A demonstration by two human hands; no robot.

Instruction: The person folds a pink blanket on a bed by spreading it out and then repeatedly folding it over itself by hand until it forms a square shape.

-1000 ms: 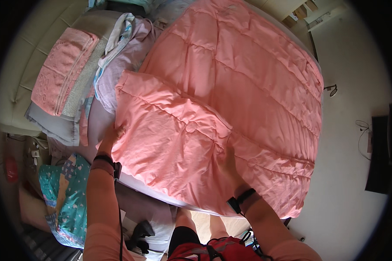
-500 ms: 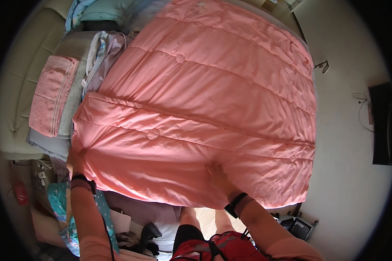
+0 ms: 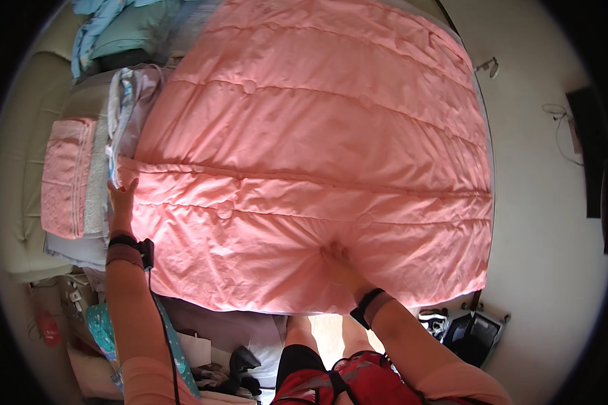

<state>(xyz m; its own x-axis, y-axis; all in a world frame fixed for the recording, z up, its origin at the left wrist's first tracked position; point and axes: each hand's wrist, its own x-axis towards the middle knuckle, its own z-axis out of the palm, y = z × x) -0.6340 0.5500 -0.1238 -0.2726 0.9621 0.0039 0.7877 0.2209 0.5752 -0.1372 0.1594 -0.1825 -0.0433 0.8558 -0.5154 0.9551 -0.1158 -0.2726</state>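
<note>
A pink quilted comforter [image 3: 317, 148] covers most of the bed, its near part folded over along a crosswise ridge. My left hand [image 3: 121, 200] is at the comforter's left edge, near the corner of that folded part. Its thumb and fingers are apart, and nothing shows between them. My right hand [image 3: 334, 258] is down on the near middle of the comforter, fingers bunched into the cloth. Creases fan out from this grip. Both wrists wear dark bands.
Left of the comforter lies a folded pink towel [image 3: 67, 179] on grey bedding, beside a padded beige headboard [image 3: 20, 162]. Teal pillows [image 3: 138, 30] sit at the far left. Below are a teal patterned cloth [image 3: 101, 331] and dark items. A black case [image 3: 476, 334] stands at lower right.
My left hand has moved away from me along the comforter's left edge and its fingers have spread. The right hand stays in the cloth, with sharper creases around it. The view has shifted slightly.
</note>
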